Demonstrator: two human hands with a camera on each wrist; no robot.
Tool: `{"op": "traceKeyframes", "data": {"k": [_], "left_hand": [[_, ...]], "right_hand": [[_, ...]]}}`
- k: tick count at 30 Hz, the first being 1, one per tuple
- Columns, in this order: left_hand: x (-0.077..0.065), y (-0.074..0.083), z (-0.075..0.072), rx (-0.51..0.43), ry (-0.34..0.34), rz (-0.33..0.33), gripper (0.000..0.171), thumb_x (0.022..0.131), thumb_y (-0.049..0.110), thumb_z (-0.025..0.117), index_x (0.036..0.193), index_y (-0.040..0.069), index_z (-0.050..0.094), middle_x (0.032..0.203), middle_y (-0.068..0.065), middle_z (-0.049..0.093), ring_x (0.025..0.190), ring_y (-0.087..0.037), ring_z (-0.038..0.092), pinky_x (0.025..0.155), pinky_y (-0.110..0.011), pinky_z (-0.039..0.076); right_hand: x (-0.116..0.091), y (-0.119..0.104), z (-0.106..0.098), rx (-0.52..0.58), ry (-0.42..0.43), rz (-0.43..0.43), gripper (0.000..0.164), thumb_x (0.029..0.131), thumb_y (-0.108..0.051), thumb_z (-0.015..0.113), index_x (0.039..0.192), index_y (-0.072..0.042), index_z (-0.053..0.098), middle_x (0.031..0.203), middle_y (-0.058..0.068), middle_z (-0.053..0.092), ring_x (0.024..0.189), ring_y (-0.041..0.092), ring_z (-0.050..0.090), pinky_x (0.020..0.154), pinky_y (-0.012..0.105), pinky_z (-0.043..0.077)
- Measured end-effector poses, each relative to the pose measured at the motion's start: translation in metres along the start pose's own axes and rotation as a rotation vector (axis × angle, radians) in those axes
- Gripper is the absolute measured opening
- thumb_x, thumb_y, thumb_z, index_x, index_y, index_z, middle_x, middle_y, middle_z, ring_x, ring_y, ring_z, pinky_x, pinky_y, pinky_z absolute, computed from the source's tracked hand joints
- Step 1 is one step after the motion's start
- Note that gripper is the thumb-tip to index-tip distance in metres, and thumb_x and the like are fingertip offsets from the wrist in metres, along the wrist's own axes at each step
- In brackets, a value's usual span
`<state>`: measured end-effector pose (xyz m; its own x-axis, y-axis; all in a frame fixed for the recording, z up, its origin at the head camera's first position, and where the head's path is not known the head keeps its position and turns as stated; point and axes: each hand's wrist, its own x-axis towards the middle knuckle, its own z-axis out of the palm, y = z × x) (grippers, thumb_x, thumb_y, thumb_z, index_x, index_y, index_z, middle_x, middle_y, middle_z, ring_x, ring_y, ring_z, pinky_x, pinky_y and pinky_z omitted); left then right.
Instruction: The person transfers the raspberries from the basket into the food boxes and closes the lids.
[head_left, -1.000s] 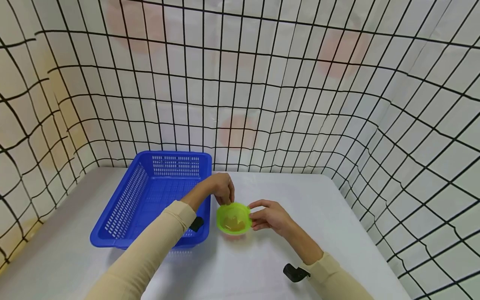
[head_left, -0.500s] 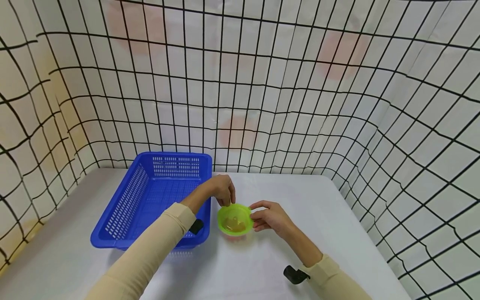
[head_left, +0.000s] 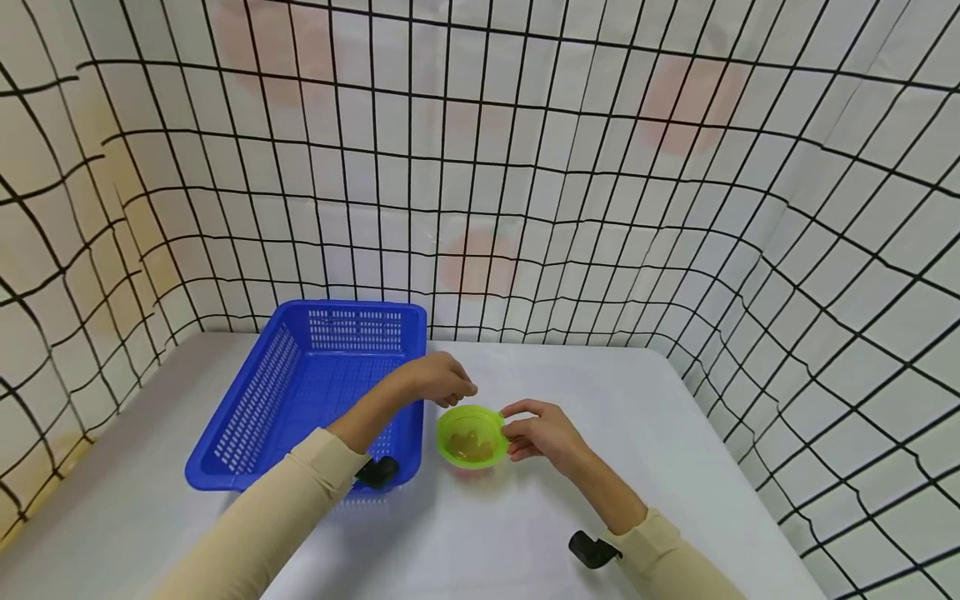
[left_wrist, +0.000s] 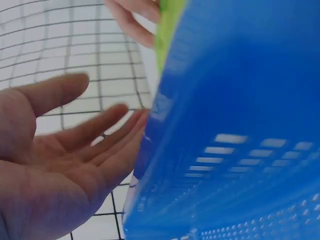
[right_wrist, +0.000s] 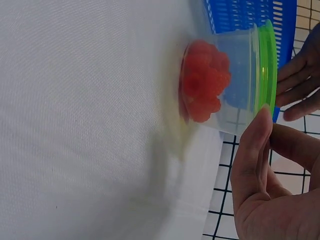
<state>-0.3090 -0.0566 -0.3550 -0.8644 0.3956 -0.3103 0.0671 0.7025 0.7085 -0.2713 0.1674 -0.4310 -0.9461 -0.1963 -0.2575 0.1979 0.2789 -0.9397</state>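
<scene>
A clear round food container (right_wrist: 235,82) with a bright green lid (head_left: 471,437) stands on the white table, with raspberry-like red fruit (right_wrist: 202,80) at its bottom. At the right side of the lid, my right hand (head_left: 546,435) pinches the rim; its thumb (right_wrist: 257,132) lies at the lid's edge in the right wrist view. My left hand (head_left: 442,379) is in the air just behind the container, apart from the lid. Its fingers are loosely extended and hold nothing in the left wrist view, where the blue basket wall (left_wrist: 215,100) partly covers the fingertips.
A blue perforated plastic basket (head_left: 303,417) stands left of the container, under my left forearm. Black netting (head_left: 555,200) over white sheeting surrounds the white table (head_left: 600,375) at the back and sides. A black wrist camera (head_left: 592,550) sits by my right sleeve.
My left hand has let go of the lid's back edge and drawn up and slightly left, its fingers loosening. The right hand and the container have stayed nearly in place.
</scene>
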Motion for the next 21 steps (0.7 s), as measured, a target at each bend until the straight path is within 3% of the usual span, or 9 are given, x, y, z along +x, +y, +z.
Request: {"op": "traceKeyframes", "data": {"k": [5, 8, 12, 16, 21], "left_hand": [[-0.028, 0.0, 0.013, -0.175, 0.138, -0.014, 0.042, 0.102, 0.029, 0.059, 0.135, 0.004, 0.063, 0.128, -0.014, 0.068, 0.121, -0.034, 0.063, 0.106, -0.051, 0.051], [-0.042, 0.003, 0.03, -0.251, 0.199, -0.012, 0.047, 0.102, 0.032, 0.058, 0.141, 0.006, 0.058, 0.143, -0.016, 0.059, 0.135, -0.038, 0.053, 0.112, -0.059, 0.043], [-0.053, 0.003, 0.056, -0.324, 0.299, 0.018, 0.051, 0.101, 0.027, 0.06, 0.146, 0.004, 0.052, 0.147, -0.022, 0.053, 0.136, -0.041, 0.05, 0.111, -0.058, 0.043], [-0.057, -0.001, 0.083, -0.354, 0.447, 0.065, 0.054, 0.096, 0.018, 0.065, 0.145, 0.001, 0.05, 0.144, -0.024, 0.053, 0.129, -0.04, 0.054, 0.109, -0.056, 0.045], [-0.056, -0.004, 0.111, -0.262, 0.563, 0.145, 0.066, 0.09, 0.013, 0.068, 0.146, -0.008, 0.042, 0.144, -0.028, 0.046, 0.126, -0.041, 0.05, 0.111, -0.058, 0.041]], "right_hand": [[0.001, 0.0, 0.001, 0.0, 0.003, 0.001, 0.031, 0.089, -0.011, 0.071, 0.118, -0.001, 0.068, 0.075, 0.009, 0.071, 0.06, 0.015, 0.067, 0.065, 0.033, 0.063], [0.001, 0.0, 0.0, -0.005, 0.013, -0.001, 0.031, 0.09, -0.012, 0.071, 0.119, -0.002, 0.068, 0.077, 0.01, 0.072, 0.06, 0.015, 0.067, 0.065, 0.033, 0.063], [0.002, 0.001, -0.001, -0.003, 0.021, -0.003, 0.031, 0.091, -0.012, 0.071, 0.119, -0.001, 0.068, 0.076, 0.01, 0.071, 0.06, 0.015, 0.067, 0.065, 0.033, 0.063], [0.002, 0.002, 0.0, 0.003, 0.022, -0.003, 0.03, 0.091, -0.011, 0.07, 0.119, -0.001, 0.067, 0.074, 0.01, 0.071, 0.059, 0.015, 0.067, 0.065, 0.033, 0.063], [0.002, 0.004, 0.001, 0.015, 0.026, -0.003, 0.03, 0.09, -0.01, 0.07, 0.119, -0.001, 0.067, 0.073, 0.01, 0.071, 0.059, 0.015, 0.067, 0.063, 0.031, 0.063]]}}
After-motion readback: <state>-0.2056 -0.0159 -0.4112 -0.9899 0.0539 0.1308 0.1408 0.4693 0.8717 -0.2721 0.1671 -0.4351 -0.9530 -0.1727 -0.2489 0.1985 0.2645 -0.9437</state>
